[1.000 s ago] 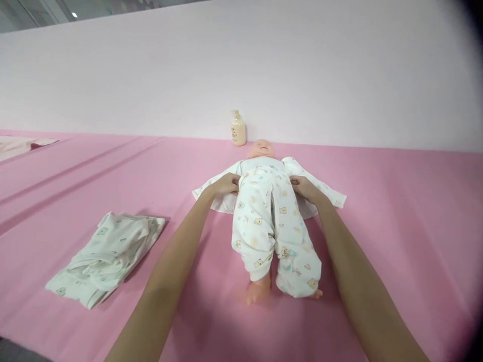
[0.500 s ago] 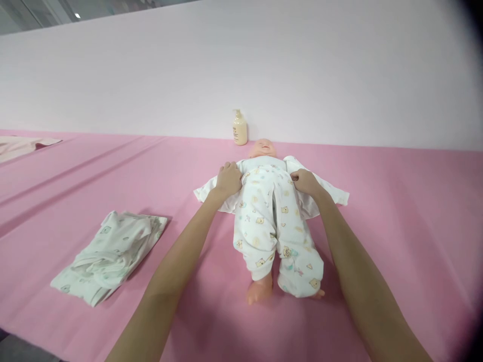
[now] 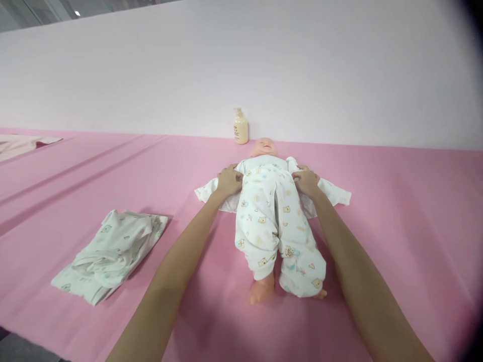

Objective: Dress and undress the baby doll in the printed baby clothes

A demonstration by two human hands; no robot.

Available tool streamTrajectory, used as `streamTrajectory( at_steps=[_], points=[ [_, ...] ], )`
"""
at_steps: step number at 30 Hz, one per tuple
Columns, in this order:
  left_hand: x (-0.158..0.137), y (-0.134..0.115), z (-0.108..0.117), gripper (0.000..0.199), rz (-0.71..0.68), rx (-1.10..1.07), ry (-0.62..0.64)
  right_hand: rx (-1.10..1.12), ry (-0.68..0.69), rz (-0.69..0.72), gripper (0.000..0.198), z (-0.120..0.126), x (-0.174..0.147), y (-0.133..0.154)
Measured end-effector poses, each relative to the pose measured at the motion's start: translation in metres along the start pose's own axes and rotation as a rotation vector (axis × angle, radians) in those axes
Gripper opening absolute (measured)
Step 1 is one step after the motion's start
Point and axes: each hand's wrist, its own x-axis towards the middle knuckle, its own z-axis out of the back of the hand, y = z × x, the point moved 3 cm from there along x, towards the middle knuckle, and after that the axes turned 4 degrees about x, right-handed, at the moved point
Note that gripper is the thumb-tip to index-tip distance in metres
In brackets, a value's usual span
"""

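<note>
A baby doll (image 3: 264, 147) lies on its back, head toward the wall. It wears printed white baby pants (image 3: 260, 201), pulled high on its torso. One foot pokes out of the left-hand leg; at the other, only toes show past the cuff. Under the doll spreads a white baby shirt (image 3: 337, 193), sleeves out to both sides. My left hand (image 3: 229, 181) is closed at the left side of the pants' waist, thumb against the fabric. Opposite it, my right hand (image 3: 306, 182) pinches the right side of the waist. The fingertips are partly hidden.
A cream pump bottle (image 3: 240, 128) stands by the white wall (image 3: 151, 75), near the doll's head. Folded printed baby clothes (image 3: 113, 254) lie at the left on the pink mat (image 3: 211, 322). A pale pink cloth (image 3: 22, 145) rests at the far left.
Both hands have shifted their fingers slightly at the waist sides of the pants and look less tightly curled. The doll and clothes lie essentially as before.
</note>
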Motion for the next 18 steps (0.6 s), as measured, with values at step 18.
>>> streamTrajectory(
  at_steps=[18],
  points=[
    [0.004,0.020,0.023,0.032,0.023,-0.212,0.066,0.134,-0.097,-0.188,0.033,0.023,0.000,-0.002]
  ],
)
